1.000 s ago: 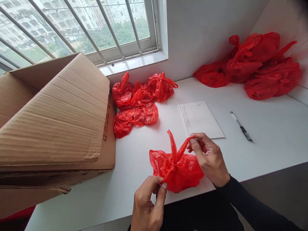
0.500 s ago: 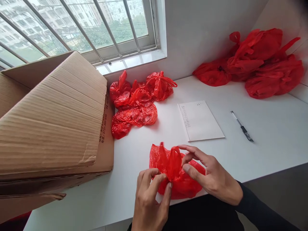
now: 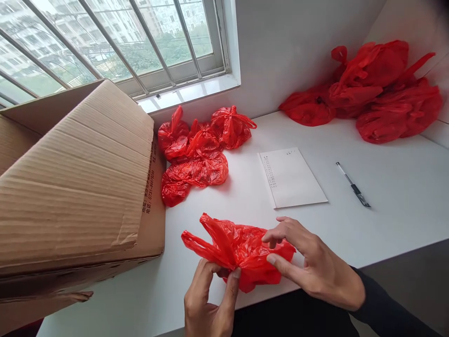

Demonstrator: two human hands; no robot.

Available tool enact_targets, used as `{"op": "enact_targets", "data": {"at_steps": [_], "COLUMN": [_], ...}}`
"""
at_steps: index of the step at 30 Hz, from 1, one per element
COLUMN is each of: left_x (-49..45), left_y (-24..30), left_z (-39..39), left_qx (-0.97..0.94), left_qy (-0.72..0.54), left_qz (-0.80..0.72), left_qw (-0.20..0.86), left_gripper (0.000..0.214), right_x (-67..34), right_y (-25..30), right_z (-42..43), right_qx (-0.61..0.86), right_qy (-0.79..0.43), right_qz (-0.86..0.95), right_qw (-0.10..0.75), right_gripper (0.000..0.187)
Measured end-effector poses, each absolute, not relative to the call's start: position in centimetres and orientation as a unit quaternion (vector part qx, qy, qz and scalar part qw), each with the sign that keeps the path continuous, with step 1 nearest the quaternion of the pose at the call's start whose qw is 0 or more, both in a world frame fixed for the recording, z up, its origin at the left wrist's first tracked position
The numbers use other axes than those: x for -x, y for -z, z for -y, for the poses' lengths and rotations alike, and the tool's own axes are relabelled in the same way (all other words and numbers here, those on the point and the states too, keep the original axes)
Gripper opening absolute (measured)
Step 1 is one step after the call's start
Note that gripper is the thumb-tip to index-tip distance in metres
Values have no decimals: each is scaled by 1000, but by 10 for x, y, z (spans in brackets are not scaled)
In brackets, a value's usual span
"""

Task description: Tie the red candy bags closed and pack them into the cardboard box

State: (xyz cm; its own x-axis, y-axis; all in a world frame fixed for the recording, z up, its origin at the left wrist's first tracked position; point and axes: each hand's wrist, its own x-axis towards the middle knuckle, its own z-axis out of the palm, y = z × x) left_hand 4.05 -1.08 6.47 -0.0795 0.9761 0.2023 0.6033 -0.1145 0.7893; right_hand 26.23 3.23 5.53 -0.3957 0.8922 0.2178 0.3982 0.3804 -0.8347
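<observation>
A small red plastic bag (image 3: 242, 250) lies at the near edge of the white table (image 3: 386, 210), its handles splayed out to the left. My left hand (image 3: 206, 299) pinches the bag's gathered neck between thumb and fingers. My right hand (image 3: 312, 267) rests on the bag's right side with its fingers spread and stretched out, holding nothing.
A large cardboard box (image 3: 77, 187) with an open flap fills the left. A cluster of small tied red bags (image 3: 199, 150) lies by the window wall. Bigger red bags (image 3: 372, 93) pile at the far right. A paper sheet (image 3: 293, 178) and a pen (image 3: 351, 184) lie mid-table.
My right hand let go of the bag's handle and opened flat. The handles, held upright before, have swung down to the left under my left hand's pinch.
</observation>
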Motion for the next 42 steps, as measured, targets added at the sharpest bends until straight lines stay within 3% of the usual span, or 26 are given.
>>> {"op": "enact_targets", "data": {"at_steps": [4, 9, 15, 19, 24, 27, 30, 36, 42], "left_x": [-50, -45, -50, -44, -28, -34, -44, -33, -12], "left_y": [-62, -49, -47, -54, -62, -65, -67, -63, -62], "left_z": [13, 17, 11, 6, 8, 8, 6, 8, 14], "left_qx": [-637, -617, -681, -699, -635, -635, -671, -709, -628], "left_qy": [-413, -420, -403, -364, -337, -373, -401, -373, -372], "left_qz": [-599, -621, -584, -570, -633, -614, -566, -540, -649], "left_qw": [253, 239, 180, 232, 287, 281, 262, 257, 217], "left_gripper": [8, 9, 35, 8, 14, 15, 16, 22, 20], "right_x": [-247, -247, -250, -254, -272, -268, -253, -243, -268], "right_y": [-53, -54, -60, -59, -62, -62, -58, -53, -56], "right_z": [-27, -29, -32, -33, -38, -38, -34, -33, -39], "right_qx": [378, 416, 401, 407, 504, 468, 413, 395, 495], "right_qy": [-343, -327, -365, -365, -374, -368, -355, -349, -362], "right_qz": [791, 770, 760, 748, 681, 719, 770, 785, 705], "right_qw": [338, 356, 358, 376, 377, 359, 332, 325, 356], "right_gripper": [21, 18, 11, 9, 10, 5, 21, 11, 10]}}
